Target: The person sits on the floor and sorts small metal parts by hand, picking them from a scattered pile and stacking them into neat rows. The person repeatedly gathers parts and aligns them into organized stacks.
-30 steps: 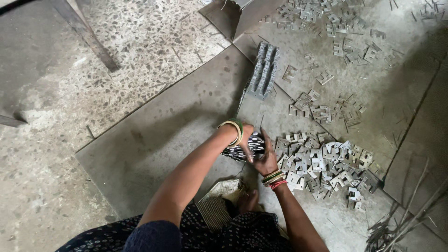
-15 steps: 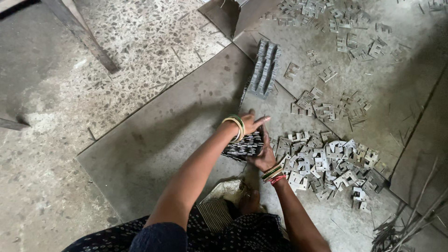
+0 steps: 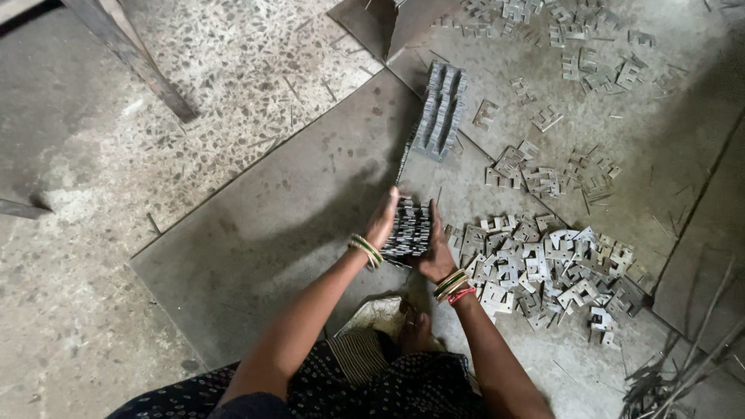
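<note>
1. A speckled stone floor carries flat grey metal sheets.
2. On the sheets lie a loose heap of small stamped metal plates, scattered plates, and a neat stacked row.
3. Thin metal offcuts lie at the lower right.

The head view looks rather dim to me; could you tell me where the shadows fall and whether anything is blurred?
Head view: soft, flat light with no glare; a broad shadow lies on the metal sheet left of the left hand. The stack of stamped plates, pressed between it and the right hand, is fairly sharp, as is the loose pile. The rods at the lower right corner look slightly soft.
</note>
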`<state>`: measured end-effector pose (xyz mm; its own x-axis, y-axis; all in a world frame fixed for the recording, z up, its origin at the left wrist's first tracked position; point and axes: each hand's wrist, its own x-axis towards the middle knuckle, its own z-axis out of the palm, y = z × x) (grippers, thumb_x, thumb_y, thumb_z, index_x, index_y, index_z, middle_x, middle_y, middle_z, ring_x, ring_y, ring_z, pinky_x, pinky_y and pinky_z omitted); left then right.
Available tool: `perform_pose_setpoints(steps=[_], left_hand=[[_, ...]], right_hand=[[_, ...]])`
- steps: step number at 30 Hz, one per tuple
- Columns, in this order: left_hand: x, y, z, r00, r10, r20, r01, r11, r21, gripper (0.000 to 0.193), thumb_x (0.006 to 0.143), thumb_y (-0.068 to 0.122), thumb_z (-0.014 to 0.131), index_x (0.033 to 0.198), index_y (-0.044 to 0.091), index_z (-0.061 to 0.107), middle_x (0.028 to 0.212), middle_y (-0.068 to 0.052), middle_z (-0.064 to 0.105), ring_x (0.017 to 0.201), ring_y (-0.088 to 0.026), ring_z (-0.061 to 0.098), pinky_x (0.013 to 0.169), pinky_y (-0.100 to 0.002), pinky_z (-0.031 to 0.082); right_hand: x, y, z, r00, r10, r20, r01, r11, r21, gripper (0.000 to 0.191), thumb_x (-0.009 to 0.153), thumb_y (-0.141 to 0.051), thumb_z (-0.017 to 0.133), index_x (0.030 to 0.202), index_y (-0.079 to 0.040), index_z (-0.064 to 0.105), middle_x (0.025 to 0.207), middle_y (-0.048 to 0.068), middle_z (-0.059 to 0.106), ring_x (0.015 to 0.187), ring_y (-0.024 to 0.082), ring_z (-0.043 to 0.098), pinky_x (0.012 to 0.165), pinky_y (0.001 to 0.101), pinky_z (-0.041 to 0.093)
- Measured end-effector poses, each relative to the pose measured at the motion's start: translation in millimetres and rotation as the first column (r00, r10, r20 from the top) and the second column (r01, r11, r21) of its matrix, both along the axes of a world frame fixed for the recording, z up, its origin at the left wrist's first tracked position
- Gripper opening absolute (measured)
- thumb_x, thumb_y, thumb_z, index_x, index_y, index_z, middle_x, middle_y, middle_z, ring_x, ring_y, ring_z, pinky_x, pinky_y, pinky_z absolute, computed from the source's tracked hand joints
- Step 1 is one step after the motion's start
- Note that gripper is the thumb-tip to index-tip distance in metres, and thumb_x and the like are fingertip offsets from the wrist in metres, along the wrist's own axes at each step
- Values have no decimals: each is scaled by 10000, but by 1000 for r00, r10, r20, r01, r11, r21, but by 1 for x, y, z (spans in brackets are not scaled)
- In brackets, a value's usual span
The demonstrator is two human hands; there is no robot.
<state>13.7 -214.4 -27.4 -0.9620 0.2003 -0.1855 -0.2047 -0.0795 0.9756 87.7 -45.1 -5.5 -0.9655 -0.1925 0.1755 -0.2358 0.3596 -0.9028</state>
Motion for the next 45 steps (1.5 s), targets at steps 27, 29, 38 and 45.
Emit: perform_pose_setpoints(steps=[27,29,38,45], left_hand=[[3,-5,21,995,-63,-81,63,998,-10,747,1055,619,231,1560,110,439,1371,-166,589,1420,-242,423,1217,-394,248],[5,-2,25,995,-79,-53,80,997,20,754,1051,632,224,1572,128,432,1258,-157,651,1346,-247,495,1198,-409,290],[6,-6,27,992,-106,64,97,987,127,804,994,699,214,1599,191,365,1296,-114,628,1249,-230,556,1162,-420,351],[3,-6,9,997,-59,59,53,994,91,821,1023,729,279,1581,131,352,1665,-91,310,1542,-196,247,1260,-372,158]], right_hand=[[8,-38,16,970,-206,133,215,975,-56,1495,564,-338,971,1606,-24,-55,1606,229,330,1456,302,417,1196,372,362],[9,-40,16,986,-150,74,155,986,-66,1378,665,-317,921,1614,-36,-38,1660,224,241,1501,290,343,1194,374,348],[7,-45,10,937,-323,137,349,895,-278,866,1020,-358,556,1653,-51,52,1743,170,41,1610,297,36,1274,399,81],[7,-45,4,930,-315,188,362,869,-337,719,1027,-224,455,1663,-93,145,1736,153,182,1596,272,181,1268,378,177]])
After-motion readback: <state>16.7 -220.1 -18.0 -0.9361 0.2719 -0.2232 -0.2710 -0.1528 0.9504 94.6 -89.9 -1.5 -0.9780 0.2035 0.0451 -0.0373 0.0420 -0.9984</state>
